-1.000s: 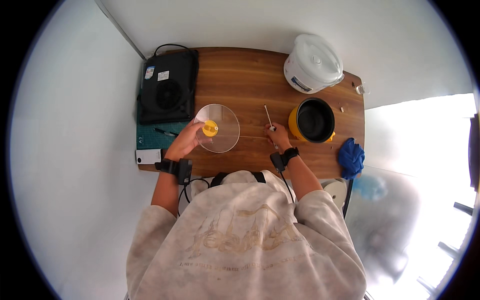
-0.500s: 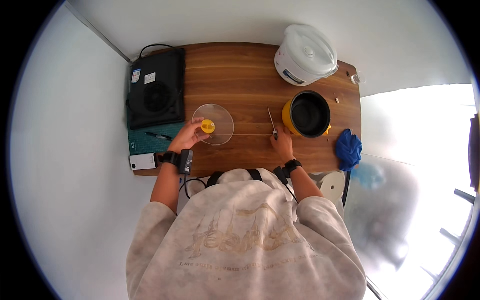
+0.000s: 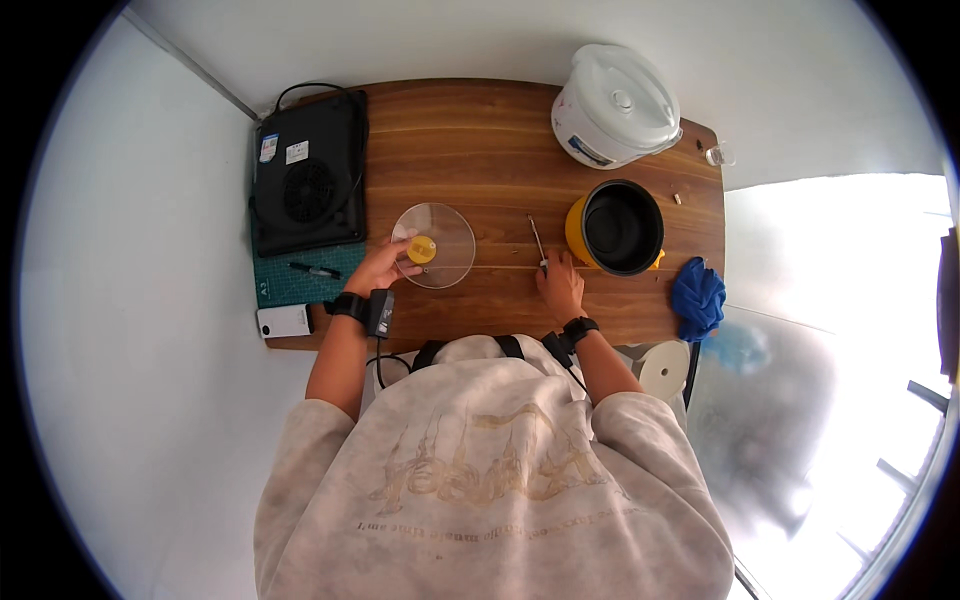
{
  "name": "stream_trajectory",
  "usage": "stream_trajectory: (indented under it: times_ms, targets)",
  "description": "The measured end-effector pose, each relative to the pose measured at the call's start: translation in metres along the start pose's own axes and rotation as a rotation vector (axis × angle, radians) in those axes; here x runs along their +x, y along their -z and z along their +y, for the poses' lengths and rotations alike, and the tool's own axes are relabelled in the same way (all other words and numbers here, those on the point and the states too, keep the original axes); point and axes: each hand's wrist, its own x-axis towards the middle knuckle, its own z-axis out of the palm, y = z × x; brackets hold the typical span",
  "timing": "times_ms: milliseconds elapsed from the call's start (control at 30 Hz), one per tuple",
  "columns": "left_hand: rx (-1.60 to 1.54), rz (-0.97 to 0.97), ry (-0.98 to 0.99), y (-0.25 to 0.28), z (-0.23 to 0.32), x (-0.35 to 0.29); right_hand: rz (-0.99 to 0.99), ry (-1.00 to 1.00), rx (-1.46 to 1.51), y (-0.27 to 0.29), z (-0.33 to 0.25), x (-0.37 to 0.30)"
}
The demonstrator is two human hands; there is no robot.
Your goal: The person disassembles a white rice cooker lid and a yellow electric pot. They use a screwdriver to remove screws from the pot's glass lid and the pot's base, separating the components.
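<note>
A clear round pot lid (image 3: pixel 453 228) with a yellow knob (image 3: pixel 421 250) lies toward the left of the wooden table. My left hand (image 3: pixel 382 268) has its fingers curled around the knob, gripping it from the left side. Right of the lid, a thin screwdriver (image 3: pixel 536 232) points away from me, its shaft resting low over the tabletop. The fingers of my right hand (image 3: pixel 562 288) close on its dark handle, which they partly cover. A yellow pot (image 3: pixel 577 226) with a black inside stands just beyond and right of that hand.
A white lidded cooker (image 3: pixel 600 120) stands at the back right, near a small clear glass (image 3: pixel 720 154). At the right edge lies a blue cloth (image 3: pixel 698 298). On the left are an upturned black cooktop (image 3: pixel 300 190), a green mat (image 3: pixel 280 275), a pen (image 3: pixel 315 270) and a white box-shaped device (image 3: pixel 286 321).
The lid and my left hand have shifted slightly right. My right hand and the screwdriver have moved a little to the left.
</note>
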Motion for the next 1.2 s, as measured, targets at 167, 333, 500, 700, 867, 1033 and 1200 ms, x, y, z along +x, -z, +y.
stream_trajectory:
  times_ms: [167,333,500,700,867,1033,1200]
  targets:
    - [-0.051,0.050,-0.004,0.014,0.002,-0.005,-0.046,-0.020,-0.032,0.010,-0.009,0.000]
    - [-0.061,0.042,-0.099,0.023,0.014,-0.034,0.039,0.051,-0.066,0.009,-0.007,-0.002]
    - [-0.031,-0.097,-0.167,-0.005,0.053,-0.096,0.108,0.182,0.027,0.043,-0.037,-0.010]
    - [0.053,-0.145,-0.288,-0.037,0.063,-0.133,0.040,0.438,0.447,0.108,-0.121,-0.025]
    - [0.099,-0.279,-0.203,-0.060,0.073,-0.160,0.054,0.583,0.534,0.123,-0.172,-0.043]
    - [0.152,-0.324,-0.210,-0.074,0.074,-0.175,0.110,0.626,0.459,0.125,-0.186,-0.056]
    - [0.245,-0.317,-0.216,-0.077,0.066,-0.176,0.078,0.632,0.408,0.123,-0.183,-0.062]
